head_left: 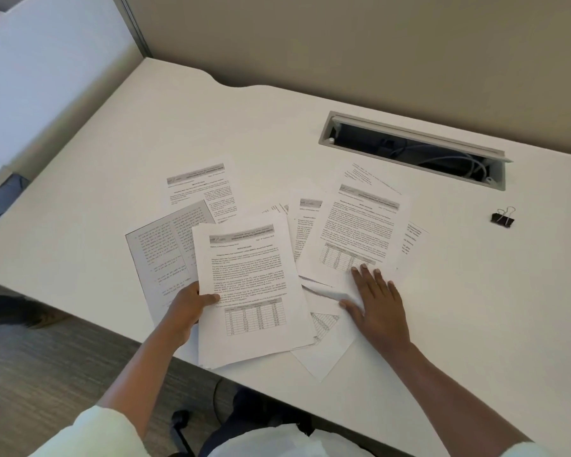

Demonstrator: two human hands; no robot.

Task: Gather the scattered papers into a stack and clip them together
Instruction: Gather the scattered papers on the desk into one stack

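Printed white papers lie scattered over the white desk (112, 153). My left hand (190, 306) grips the left edge of a thin stack of printed sheets (254, 285), thumb on top. My right hand (374, 305) lies flat with straight fingers on the bottom of a loose sheet with a table (356, 225), which overlaps other sheets beneath it. A grey-toned sheet (159, 255) sits under the held stack at the left. One more sheet (200, 189) lies farther back. A black binder clip (502, 217) rests alone on the desk at the right.
An open cable slot (412, 150) with wires is sunk into the desk at the back right. Beige partition walls (343, 44) close the desk at the back and left. The desk's front edge (139, 339) runs diagonally; below it are carpet and a chair base.
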